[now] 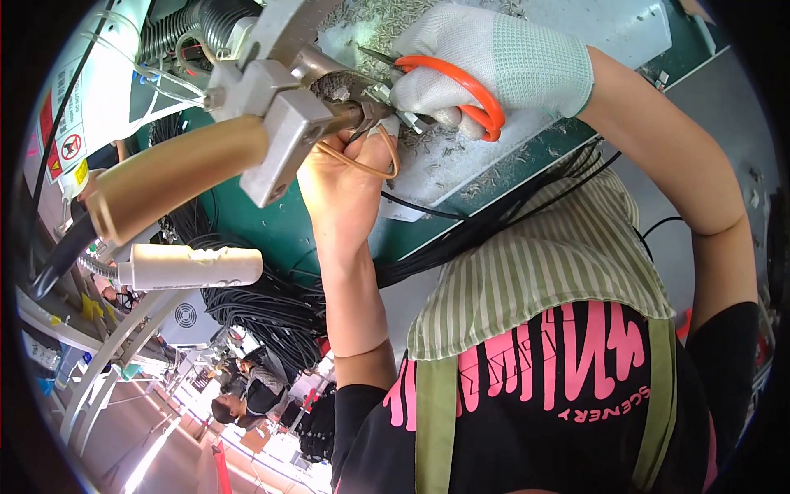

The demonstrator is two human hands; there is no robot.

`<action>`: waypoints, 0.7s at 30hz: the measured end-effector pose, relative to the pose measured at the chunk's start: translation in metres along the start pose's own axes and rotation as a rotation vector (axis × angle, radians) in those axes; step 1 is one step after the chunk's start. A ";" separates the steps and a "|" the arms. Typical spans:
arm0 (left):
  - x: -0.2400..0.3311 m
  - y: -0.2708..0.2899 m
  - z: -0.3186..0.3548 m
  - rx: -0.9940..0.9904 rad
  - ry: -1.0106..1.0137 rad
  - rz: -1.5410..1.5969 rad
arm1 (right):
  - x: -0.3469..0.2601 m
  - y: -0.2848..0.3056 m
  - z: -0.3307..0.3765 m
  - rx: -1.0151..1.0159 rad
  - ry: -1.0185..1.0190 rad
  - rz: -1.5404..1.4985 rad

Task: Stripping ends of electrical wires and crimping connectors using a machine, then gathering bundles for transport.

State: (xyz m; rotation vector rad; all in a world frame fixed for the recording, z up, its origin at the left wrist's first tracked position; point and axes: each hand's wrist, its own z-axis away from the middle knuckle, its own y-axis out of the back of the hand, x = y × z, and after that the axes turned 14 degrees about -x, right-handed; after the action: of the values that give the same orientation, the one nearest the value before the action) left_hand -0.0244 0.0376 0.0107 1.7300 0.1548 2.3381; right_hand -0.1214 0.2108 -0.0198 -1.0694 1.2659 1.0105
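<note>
My right hand [461, 62], in a white knit glove with a pale green cuff, is closed around red-handled scissors [471, 85]. Their dark tips point left, toward the machine's metal head [346, 86]. Bare and closed, my left hand [350, 169] is raised just below that head, its fingertips partly hidden by it. A tan loop [362, 169] hangs across its thumb side. Between the two hands sits a small silver metal piece [411, 122]; which fingers grip it is unclear. From behind my left wrist a black cable [424, 207] runs to the right.
Small metal scraps [370, 25] litter the pale tray [609, 49] on a green bench. A thick tan-sleeved arm [181, 177] and a white cylindrical lamp [197, 266] stand left of my left arm. Bundled black cables [255, 300] hang below. Another person [259, 391] is farther off.
</note>
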 end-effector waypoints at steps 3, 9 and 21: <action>-0.001 0.003 0.000 -0.053 -0.001 -0.049 | 0.000 0.004 -0.006 0.071 0.446 0.608; -0.016 0.008 0.010 -0.052 -0.008 -0.025 | -0.013 -0.009 0.003 0.037 -0.397 -0.147; 0.117 0.081 0.182 0.239 -1.006 -0.565 | -0.067 -0.024 0.081 0.741 -0.644 1.178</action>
State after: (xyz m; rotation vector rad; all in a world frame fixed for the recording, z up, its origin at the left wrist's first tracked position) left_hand 0.1070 -0.0213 0.1911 2.3433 0.6394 0.9357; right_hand -0.0842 0.2849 0.0486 0.6667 1.4817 1.3685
